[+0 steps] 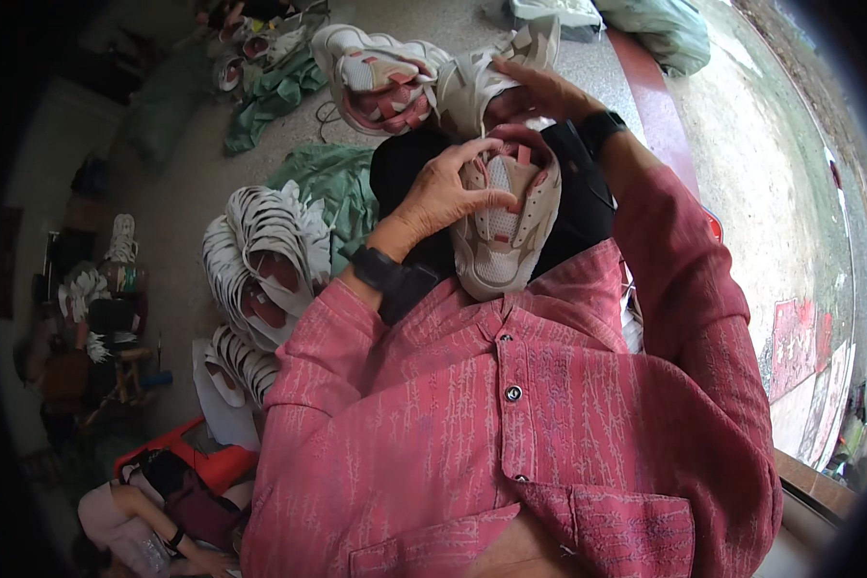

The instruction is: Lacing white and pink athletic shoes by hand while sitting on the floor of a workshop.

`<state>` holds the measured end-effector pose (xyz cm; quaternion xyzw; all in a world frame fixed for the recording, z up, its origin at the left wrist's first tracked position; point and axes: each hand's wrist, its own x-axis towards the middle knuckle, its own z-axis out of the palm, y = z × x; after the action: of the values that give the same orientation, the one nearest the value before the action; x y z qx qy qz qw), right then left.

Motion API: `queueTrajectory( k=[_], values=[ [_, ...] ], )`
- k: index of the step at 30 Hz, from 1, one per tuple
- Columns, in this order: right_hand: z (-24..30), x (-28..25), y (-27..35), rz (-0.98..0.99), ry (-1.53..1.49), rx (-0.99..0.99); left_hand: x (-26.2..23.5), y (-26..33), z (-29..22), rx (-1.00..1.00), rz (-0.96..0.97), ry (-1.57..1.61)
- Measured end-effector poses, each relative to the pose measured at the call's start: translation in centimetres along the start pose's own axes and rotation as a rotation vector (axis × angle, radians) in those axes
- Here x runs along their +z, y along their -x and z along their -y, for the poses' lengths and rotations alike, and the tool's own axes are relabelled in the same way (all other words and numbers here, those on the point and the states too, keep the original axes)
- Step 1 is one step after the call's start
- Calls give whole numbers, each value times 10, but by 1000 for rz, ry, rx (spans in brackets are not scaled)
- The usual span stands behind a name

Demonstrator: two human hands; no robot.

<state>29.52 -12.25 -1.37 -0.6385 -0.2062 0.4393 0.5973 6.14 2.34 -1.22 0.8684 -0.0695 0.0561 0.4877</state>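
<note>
A beige and white shoe upper (506,246) with pink lining lies toe-down against my lap. My left hand (438,193) is closed on its left side, thumb across the tongue area and fingers at the collar. Just beyond it, my right hand (544,91) grips the edge of a second pale shoe upper (462,91), whose pink inside faces me. My right thumb is partly hidden. Left of that, a third upper (385,82) with a white mesh and pink inside touches the second one.
Stacked white shoe parts (260,246) stand to my left by a green sack (342,188). More shoes (260,43) and green cloth (279,96) lie at the far left. Another person (154,511) sits at the lower left beside a red container (217,462). A bulging sack (660,34) lies at the far right.
</note>
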Motion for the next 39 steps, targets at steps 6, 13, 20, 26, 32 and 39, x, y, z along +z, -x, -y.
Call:
queueTrajectory(
  k=[6, 13, 20, 26, 32, 39],
  values=[
    [-22, 73, 117, -51, 232, -443, 14, 6, 12, 101, -152, -83],
    [-70, 93, 68, -637, 430, -688, 48, -12, 12, 0, -389, 61],
    [-69, 74, 66, -476, 498, -601, 17, -15, 6, -86, -154, 1],
    [-74, 72, 75, -325, 411, -606, 0, 3, 4, 85, -54, -362],
    [-60, 44, 116, -220, 132, -467, 11, 5, 9, 90, -209, -685],
    [-170, -102, 219, -779, 23, -132, 3, 2, -5, 250, -319, -524]
  ],
)
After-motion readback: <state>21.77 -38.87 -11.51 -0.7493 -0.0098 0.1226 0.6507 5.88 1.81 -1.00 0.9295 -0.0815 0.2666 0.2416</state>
